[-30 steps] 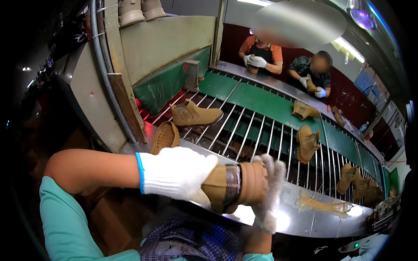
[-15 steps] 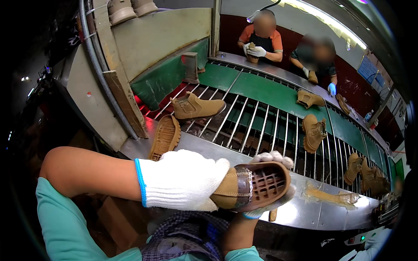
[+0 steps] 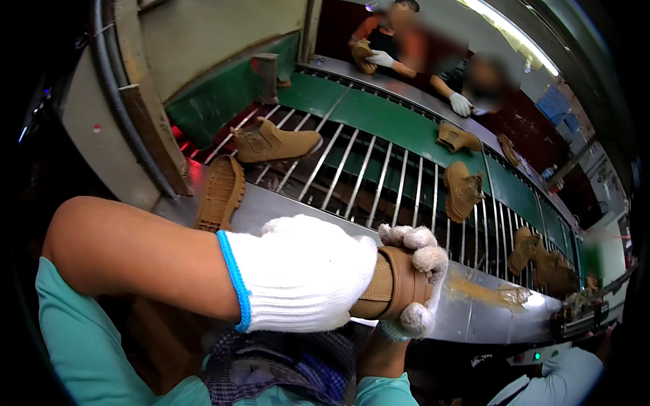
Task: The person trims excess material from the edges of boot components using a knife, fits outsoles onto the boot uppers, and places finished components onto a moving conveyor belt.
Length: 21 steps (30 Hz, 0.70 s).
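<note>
Close in front of me, both gloved hands hold a tan boot [image 3: 371,298] with a brown rubber sole [image 3: 408,281] at its right end. My left hand [image 3: 308,271], in a white knit glove with a blue cuff, is closed around the upper; its fingertips are hidden. The fingers of my right hand [image 3: 425,260], in a greyish worn glove, wrap around the sole end. Left of them, a loose brown sole [image 3: 221,193] lies on the metal ledge [image 3: 264,203]. Beyond it a tan boot [image 3: 276,142] lies on the conveyor rods.
Metal rods [image 3: 362,172] and green panels [image 3: 379,118] form the conveyor. More tan boots [image 3: 464,191] stand along it toward the right. Peeling tape [image 3: 491,292] sticks to the ledge. Across the line, two people work at a bench. A wooden post [image 3: 152,128] rises at left.
The sole has turned so its gridded inside no longer shows, and my right fingers now curl over it. My left hand has shifted rightward along the boot. The view has shifted too.
</note>
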Tool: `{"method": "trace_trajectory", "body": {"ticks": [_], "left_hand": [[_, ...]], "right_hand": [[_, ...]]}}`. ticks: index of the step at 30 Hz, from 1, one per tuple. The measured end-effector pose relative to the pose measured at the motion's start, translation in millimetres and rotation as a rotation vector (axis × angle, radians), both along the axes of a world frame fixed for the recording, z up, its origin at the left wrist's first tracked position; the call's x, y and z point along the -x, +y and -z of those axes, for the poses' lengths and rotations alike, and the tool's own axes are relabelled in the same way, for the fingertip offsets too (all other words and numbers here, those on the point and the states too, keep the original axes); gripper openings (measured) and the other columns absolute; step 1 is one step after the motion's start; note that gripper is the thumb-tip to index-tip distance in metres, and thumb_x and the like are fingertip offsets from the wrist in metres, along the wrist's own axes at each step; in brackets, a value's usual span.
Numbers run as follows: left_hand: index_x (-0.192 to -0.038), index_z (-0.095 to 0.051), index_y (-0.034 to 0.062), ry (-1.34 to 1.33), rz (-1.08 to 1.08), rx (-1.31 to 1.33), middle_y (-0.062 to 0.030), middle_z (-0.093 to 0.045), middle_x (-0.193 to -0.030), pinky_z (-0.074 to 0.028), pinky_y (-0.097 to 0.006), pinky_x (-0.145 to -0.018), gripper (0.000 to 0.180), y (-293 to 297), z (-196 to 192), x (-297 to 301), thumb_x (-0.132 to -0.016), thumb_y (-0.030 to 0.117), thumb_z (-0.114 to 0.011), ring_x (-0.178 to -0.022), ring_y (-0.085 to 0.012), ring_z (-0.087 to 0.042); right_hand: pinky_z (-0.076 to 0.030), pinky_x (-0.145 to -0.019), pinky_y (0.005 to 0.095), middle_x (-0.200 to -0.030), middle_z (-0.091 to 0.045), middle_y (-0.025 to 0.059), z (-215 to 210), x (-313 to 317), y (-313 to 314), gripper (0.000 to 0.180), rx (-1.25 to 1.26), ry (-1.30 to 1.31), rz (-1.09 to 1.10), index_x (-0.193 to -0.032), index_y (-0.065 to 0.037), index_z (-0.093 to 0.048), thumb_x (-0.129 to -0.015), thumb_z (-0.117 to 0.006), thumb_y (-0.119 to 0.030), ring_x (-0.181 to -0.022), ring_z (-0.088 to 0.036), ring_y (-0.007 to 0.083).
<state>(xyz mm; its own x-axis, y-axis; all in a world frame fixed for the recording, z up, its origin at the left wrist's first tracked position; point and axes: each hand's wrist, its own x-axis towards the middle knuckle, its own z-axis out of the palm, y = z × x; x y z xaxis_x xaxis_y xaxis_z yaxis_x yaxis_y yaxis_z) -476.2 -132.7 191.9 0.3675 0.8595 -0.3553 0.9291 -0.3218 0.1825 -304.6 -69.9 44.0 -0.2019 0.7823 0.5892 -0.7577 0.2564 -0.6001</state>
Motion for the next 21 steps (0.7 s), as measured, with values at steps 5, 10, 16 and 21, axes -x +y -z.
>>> {"method": "trace_trajectory", "body": {"ticks": [5,10,16,21], "left_hand": [[-0.125,-0.059,-0.0022,0.031,0.106,0.024,-0.0184,-0.076,-0.099,-0.064,-0.05,-0.072,0.061,13,-1,-17,-0.086,0.039,-0.08,-0.089,-0.0379,-0.078],[-0.123,-0.06,-0.0034,0.068,0.098,0.04,-0.0198,-0.076,-0.1,-0.064,-0.045,-0.079,0.065,7,-9,-20,-0.085,0.046,-0.082,-0.091,-0.0357,-0.079],[-0.137,-0.061,0.0042,-0.578,0.287,-0.689,-0.0128,-0.075,-0.123,-0.062,-0.048,-0.09,0.08,-51,63,18,-0.073,0.039,-0.096,-0.101,-0.0335,-0.077],[-0.133,-0.067,0.0023,-0.843,0.169,-0.573,-0.0179,-0.073,-0.126,-0.064,-0.043,-0.09,0.07,-88,106,-4,-0.073,0.026,-0.093,-0.104,-0.0339,-0.077]], "right_hand": [[-0.04,-0.122,0.0605,-0.119,-0.06,0.0159,-13,-19,-18,0.04,0.004,-0.144,0.128,-0.101,-0.005,-0.063,-0.083,-0.08,-0.037,-0.122,-0.06,0.0347],[-0.042,-0.12,0.0558,-0.126,-0.06,0.0145,-27,-45,-29,0.03,-0.099,-0.49,0.225,-0.103,-0.005,-0.064,-0.091,-0.075,-0.03,-0.129,-0.058,0.0329],[-0.039,-0.123,0.0533,-0.148,-0.056,0.0208,-12,-82,-73,0.062,0.067,-0.508,0.185,-0.133,0.001,-0.059,-0.085,-0.081,-0.031,-0.143,-0.051,0.0368],[-0.032,-0.127,0.0565,-0.15,-0.054,0.0198,3,-93,-132,0.072,0.299,-0.423,0.162,-0.136,-0.002,-0.057,-0.077,-0.088,-0.028,-0.151,-0.041,0.0394]]}}
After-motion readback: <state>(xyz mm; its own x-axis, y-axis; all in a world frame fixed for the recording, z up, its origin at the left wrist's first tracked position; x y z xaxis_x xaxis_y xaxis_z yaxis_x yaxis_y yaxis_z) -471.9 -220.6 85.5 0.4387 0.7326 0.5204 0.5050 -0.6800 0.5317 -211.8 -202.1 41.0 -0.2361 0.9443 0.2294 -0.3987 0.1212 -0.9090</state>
